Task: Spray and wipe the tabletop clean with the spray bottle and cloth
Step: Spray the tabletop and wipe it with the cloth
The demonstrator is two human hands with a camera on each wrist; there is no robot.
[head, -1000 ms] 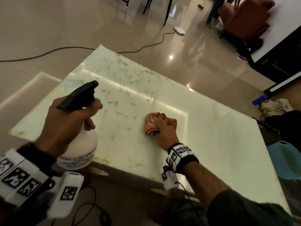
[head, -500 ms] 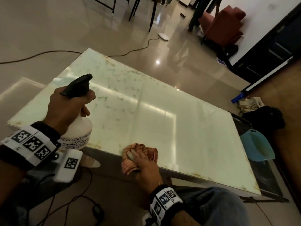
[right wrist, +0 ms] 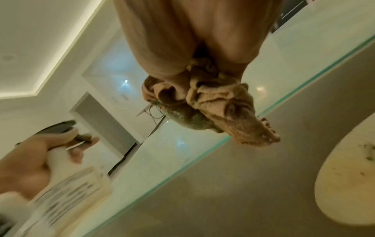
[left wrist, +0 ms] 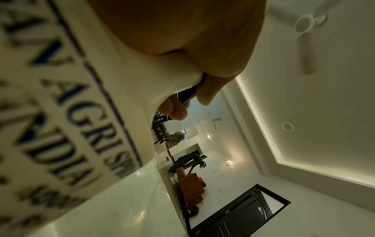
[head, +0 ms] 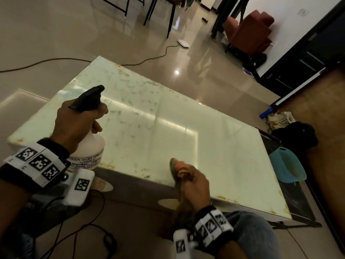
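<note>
L hand grips spray bottle, R hand bunches cloth at tabletop near edge

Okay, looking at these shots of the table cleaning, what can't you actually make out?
- Spray bottle label: head view, lower lines too small; left wrist view, blurred and cut off by the frame edge.
- Left hand's trigger finger: head view, hidden behind the sprayer head.
- Cloth contact with the tabletop: right hand covers it; motion blur.

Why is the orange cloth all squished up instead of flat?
Bunched up, not spread: the right hand grips the orange cloth in a crumpled wad at the near edge of the pale glass tabletop.
</note>
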